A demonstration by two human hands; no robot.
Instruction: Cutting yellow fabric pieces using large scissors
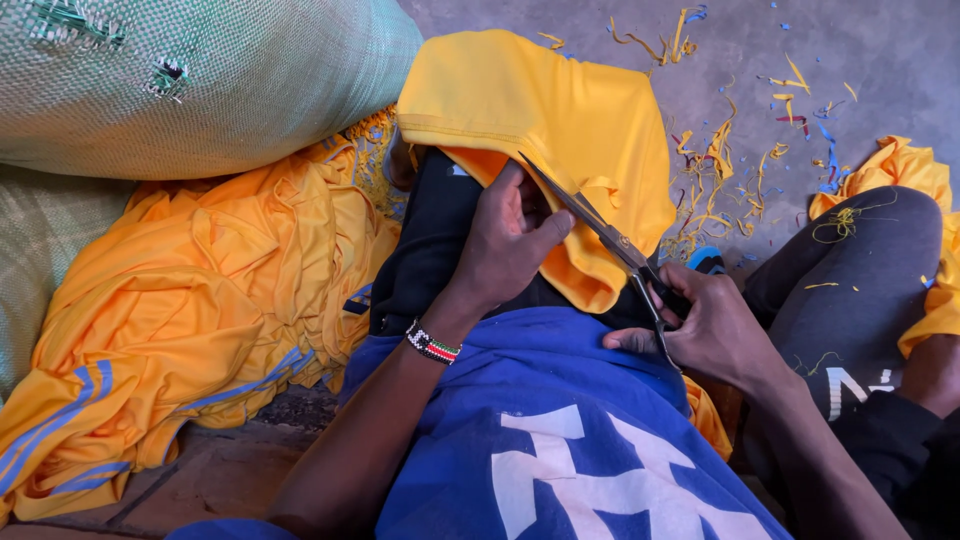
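We note a big green woven sack [200, 80] well to the left of the yellow garment [560, 120], which is draped over the person's knee at centre. Below the sack, and left of the garment, lies a heap of yellow cloth [200, 300] with blue stripes. Nearer the camera than the garment, a blue printed cloth [560, 440] covers the lap. Right of the garment, thin yellow and blue offcuts [730, 160] scatter on the grey floor.

Left hand [505, 245] grasps the garment's lower edge, thumb pressed on the fabric. Right hand [710, 325] is closed around the scissors' handles; scissors [600, 225] have blades parted, tips at the garment's edge. Beaded bracelet [432, 343] on left wrist.
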